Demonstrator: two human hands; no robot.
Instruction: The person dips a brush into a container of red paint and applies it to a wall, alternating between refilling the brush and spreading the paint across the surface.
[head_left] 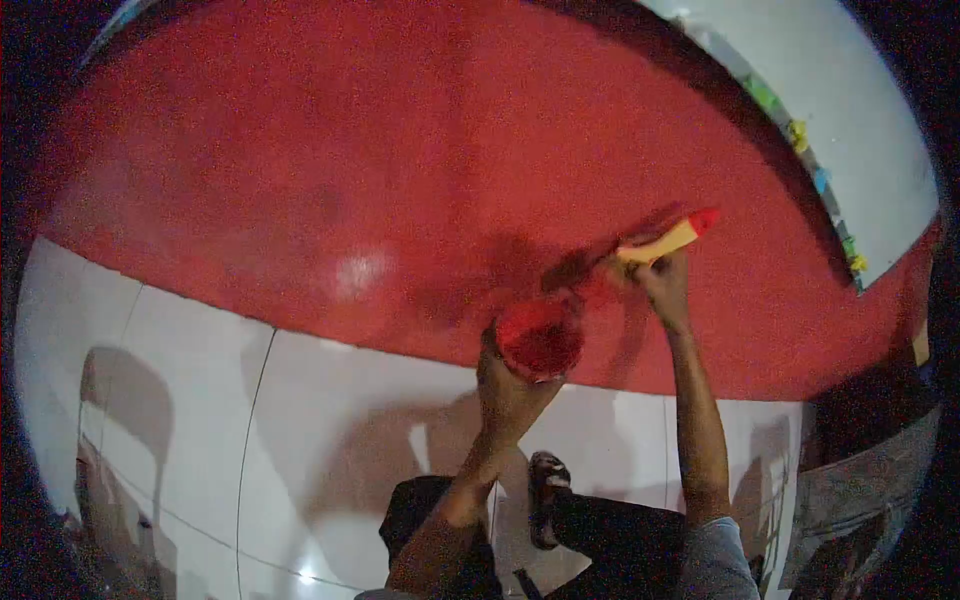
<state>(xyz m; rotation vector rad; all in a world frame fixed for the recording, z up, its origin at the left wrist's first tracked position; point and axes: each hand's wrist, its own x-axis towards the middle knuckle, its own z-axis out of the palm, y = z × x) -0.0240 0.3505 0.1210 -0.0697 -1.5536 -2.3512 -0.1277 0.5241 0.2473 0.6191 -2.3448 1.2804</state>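
Note:
My left hand (510,395) is wrapped around the side of a round paint container (540,345), whose open top faces me and shows wet red inside. Higher up and to the right, my right hand (664,283) grips a paintbrush (660,245) by its yellowish handle. The brush tilts up to the right, and its tip is bright red. Behind both hands spreads a broad red surface (400,130); whether the bristles touch it, I cannot tell.
Pale floor tiles (330,420) run along the red surface's lower edge. A white panel (840,90) with small coloured pieces on its edge juts in at upper right. My shoe (546,490) rests on the tiles. A dark, box-like shape (870,430) stands at right.

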